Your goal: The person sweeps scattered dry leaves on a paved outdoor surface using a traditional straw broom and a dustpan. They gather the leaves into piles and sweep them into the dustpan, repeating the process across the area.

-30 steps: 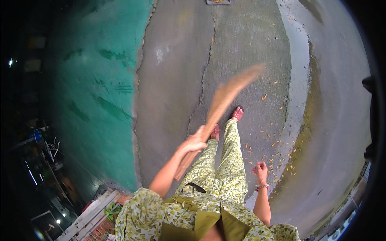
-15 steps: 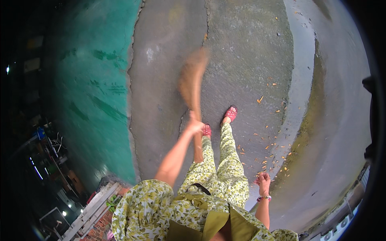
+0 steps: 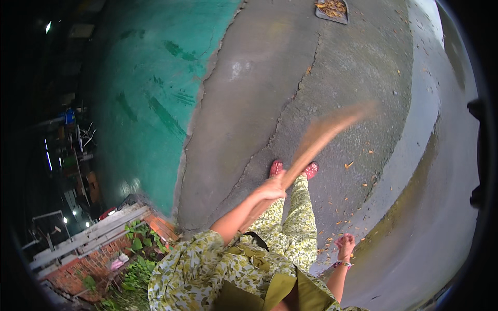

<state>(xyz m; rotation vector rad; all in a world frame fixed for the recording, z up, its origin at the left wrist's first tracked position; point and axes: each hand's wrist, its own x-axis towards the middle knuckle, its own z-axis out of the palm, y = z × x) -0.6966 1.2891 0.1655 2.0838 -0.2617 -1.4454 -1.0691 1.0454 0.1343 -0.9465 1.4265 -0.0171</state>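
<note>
My left hand point(image 3: 272, 187) is closed round the handle of a brown broom point(image 3: 314, 146). The broom slants up and to the right in front of my legs, and its bristle end is smeared by motion over the grey concrete. Its handle end runs back along my left forearm. Low on the right hangs my right hand point(image 3: 345, 246), a beaded bracelet at the wrist. Its fingers are loosely bent and apart, with nothing seen in them. Small dry yellow leaves point(image 3: 349, 165) lie scattered on the ground to the right of the broom.
A dustpan point(image 3: 332, 19) heaped with dry leaves stands far ahead. Green-painted floor point(image 3: 150, 98) spreads on the left beside cracked concrete. A brick planter point(image 3: 98, 270) with plants is at lower left. A pale, wet-looking strip point(image 3: 415, 119) curves along the right.
The broom has swung from pointing ahead to slanting right. My view has turned, bringing the dustpan and more of the planter in. My feet are now closer together.
</note>
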